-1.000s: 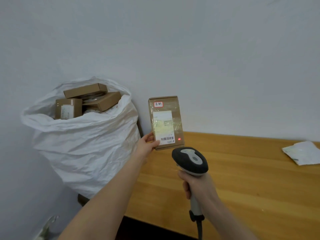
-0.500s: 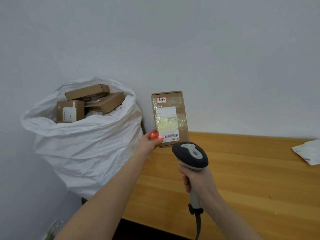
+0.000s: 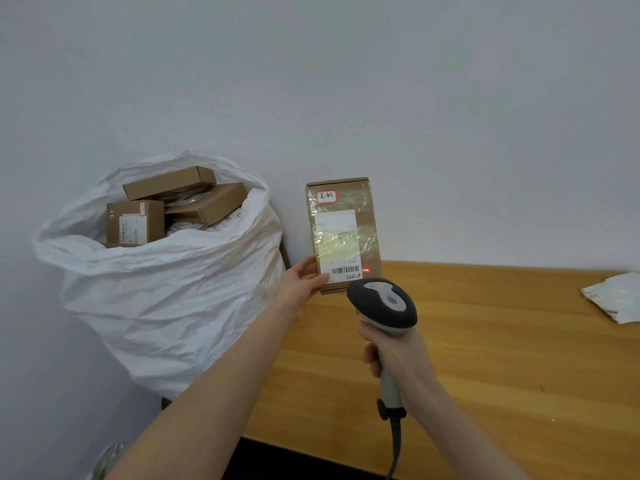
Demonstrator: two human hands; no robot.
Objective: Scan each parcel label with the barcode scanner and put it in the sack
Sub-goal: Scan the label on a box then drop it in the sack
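Left hand (image 3: pixel 301 282) pinches 1 parcel (image 3: pixel 343 230), right hand (image 3: pixel 398 355) grips scanner (image 3: pixel 382 303) above the wooden table (image 3: pixel 502 358) (white wall (image 3: pixel 415 98) behind).

Red dot (image 3: pixel 365 270) moved from left hand (image 3: pixel 301 284) onto parcel (image 3: pixel 367 216).

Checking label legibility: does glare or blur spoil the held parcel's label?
Head view: tape glare washes out most of the label on the parcel; its barcode is crisp, with a red dot just right of it.
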